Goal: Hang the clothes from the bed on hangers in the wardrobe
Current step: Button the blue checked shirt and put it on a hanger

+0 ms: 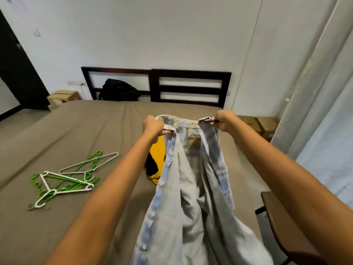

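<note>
A tangle of green and white plastic hangers (63, 178) is noted at the left on the brown bed (76, 127), well apart from both hands. The left hand (152, 127) is curled in a tight pinch on one collar end of a pale denim shirt (191, 178). The shirt is held up over the bed with its front open and its neck label showing. A yellow and black garment (155, 159) is seen lying on the bed behind it. The right hand (226, 121) is closed the same way on the other collar end. No wardrobe is in view. For this step, the shoulders are best held spread and level. One hanger should be worked free of the tangle before it is threaded through the neck.
</note>
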